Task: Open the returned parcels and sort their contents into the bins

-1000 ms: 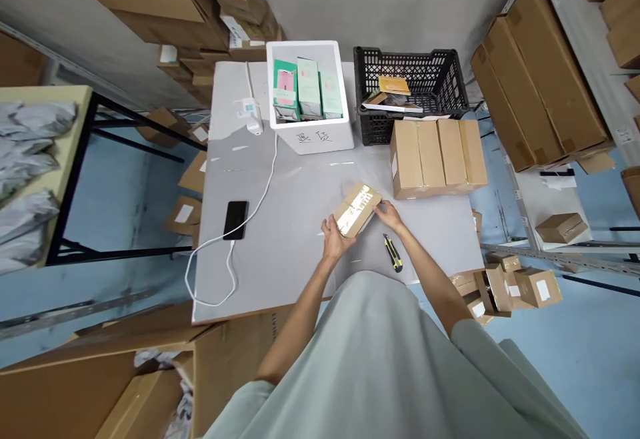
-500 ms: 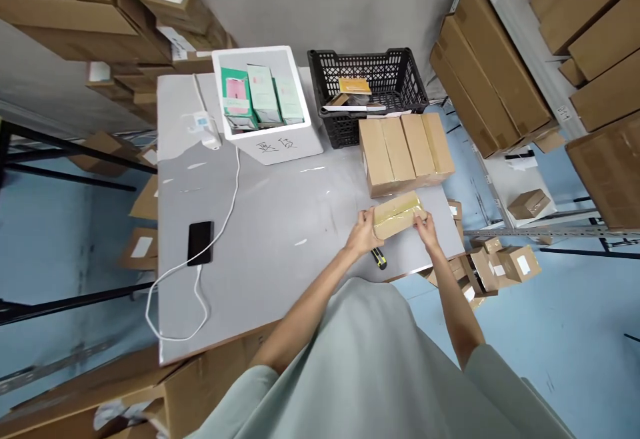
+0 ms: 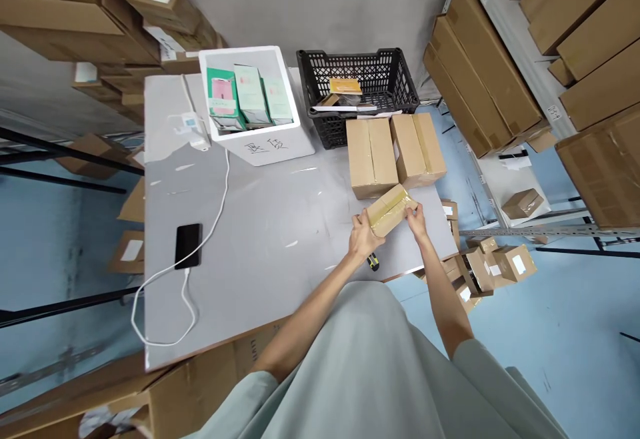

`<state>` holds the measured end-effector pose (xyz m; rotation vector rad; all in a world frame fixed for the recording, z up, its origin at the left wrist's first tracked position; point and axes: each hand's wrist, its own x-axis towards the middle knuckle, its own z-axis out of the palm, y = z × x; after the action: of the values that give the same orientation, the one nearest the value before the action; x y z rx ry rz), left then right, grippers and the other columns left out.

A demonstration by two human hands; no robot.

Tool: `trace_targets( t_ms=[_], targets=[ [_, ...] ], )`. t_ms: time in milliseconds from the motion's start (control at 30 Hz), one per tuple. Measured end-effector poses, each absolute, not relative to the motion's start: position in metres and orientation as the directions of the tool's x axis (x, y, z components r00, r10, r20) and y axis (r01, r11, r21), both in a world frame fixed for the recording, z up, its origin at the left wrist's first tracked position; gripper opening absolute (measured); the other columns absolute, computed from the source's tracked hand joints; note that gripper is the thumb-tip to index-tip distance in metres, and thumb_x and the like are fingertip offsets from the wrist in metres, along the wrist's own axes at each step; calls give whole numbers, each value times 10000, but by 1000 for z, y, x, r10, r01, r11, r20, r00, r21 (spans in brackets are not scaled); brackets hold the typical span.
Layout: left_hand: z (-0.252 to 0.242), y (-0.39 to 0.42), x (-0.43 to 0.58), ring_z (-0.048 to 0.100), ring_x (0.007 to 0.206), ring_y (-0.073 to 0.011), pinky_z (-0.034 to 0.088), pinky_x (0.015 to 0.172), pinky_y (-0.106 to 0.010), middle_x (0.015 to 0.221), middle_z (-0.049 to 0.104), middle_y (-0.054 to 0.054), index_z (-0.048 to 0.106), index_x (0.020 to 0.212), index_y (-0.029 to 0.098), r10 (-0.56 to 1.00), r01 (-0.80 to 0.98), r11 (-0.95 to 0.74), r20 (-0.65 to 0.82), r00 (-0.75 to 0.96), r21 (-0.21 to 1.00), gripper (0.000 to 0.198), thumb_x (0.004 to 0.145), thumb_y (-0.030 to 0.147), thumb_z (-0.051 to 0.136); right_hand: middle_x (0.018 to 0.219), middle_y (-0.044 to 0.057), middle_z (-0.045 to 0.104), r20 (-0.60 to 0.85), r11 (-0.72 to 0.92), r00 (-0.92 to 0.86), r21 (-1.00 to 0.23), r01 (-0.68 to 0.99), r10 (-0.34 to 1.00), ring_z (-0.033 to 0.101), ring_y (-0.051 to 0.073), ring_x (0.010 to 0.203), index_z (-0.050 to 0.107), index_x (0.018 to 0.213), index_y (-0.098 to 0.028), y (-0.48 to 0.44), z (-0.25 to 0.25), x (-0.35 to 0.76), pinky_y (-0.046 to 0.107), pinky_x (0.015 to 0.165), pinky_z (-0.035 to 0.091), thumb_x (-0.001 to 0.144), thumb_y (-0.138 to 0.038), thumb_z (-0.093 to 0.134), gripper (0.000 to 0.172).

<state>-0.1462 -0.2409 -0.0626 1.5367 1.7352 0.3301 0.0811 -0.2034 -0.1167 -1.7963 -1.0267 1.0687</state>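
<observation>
A small cardboard box (image 3: pixel 386 212) with glossy tape along its top is held above the right end of the grey table (image 3: pixel 250 239). My left hand (image 3: pixel 364 237) is closed around its left end. At the opposite end, the fingers of my right hand (image 3: pixel 416 220) pinch the tape-covered corner; whether they hold loose tape or the box itself is hard to tell. A yellow-and-black utility knife (image 3: pixel 373 262) lies by my left wrist, partly hidden. Just beyond the held box stand two larger taped cartons, a left one (image 3: pixel 365 152) and a right one (image 3: pixel 423 145).
A white foam box (image 3: pixel 280 149) holding green-and-white packs stands at the back beside a black plastic crate (image 3: pixel 345 129). A phone (image 3: pixel 188 245) with a white cable (image 3: pixel 220 205) lies on the left. Shelves of cartons (image 3: pixel 480 85) rise on the right.
The held box has tilted further, its right end swinging away from me. The left larger carton has turned, with a gap opening beside the right one. The whole view has shifted slightly.
</observation>
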Motion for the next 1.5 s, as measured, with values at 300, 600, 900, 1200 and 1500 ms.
trace_targets(
  t_ms=[300, 600, 900, 1200, 1500],
  targets=[
    [-60, -312, -223, 770, 1286, -443, 677, 1013, -536, 1553, 547, -230, 320, 1771, 204, 915, 730, 359, -374, -152, 582, 1258, 723, 349, 1001, 1184, 104, 832, -385, -440, 225, -842, 311, 895, 786, 313, 1062, 619, 1301, -250, -236, -132, -4, 480, 1048, 648, 975, -595, 624, 475],
    [-55, -288, -326, 746, 1344, -474, 649, 1111, -568, 1601, 533, -248, 320, 1791, 185, 900, 755, 419, -343, -270, 505, 1292, 734, 472, 1005, 1264, 116, 831, -377, -362, -9, -896, 257, 926, 795, 294, 1143, 625, 1258, -254, -186, -130, -104, 479, 1127, 629, 996, -528, 674, 381],
    [-50, -209, -361, 735, 1351, -447, 627, 1148, -524, 1669, 489, -221, 317, 1812, 202, 949, 791, 218, -313, -35, 572, 1317, 702, 429, 988, 1230, 95, 797, -314, -307, -3, -929, 205, 949, 781, 266, 1154, 605, 1328, -259, -156, -118, -95, 447, 1024, 690, 984, -609, 724, 506],
    [-41, -147, -380, 702, 1364, -408, 620, 1165, -492, 1562, 545, -149, 399, 1776, 238, 954, 776, 153, -297, 46, 612, 1310, 610, 350, 987, 1234, 141, 804, -387, -385, 12, -912, 146, 922, 809, 285, 1161, 578, 1258, -220, -120, -110, -110, 478, 990, 732, 938, -466, 751, 440],
    [-64, -274, -398, 635, 1528, -414, 590, 1234, -468, 1749, 427, -164, 282, 1854, 258, 952, 731, 248, -301, -62, 635, 1353, 688, 323, 965, 1293, 125, 827, -408, -376, -176, -907, 190, 896, 824, 301, 1175, 597, 1305, -262, -213, -134, -91, 514, 1080, 683, 945, -545, 778, 492]
  ],
)
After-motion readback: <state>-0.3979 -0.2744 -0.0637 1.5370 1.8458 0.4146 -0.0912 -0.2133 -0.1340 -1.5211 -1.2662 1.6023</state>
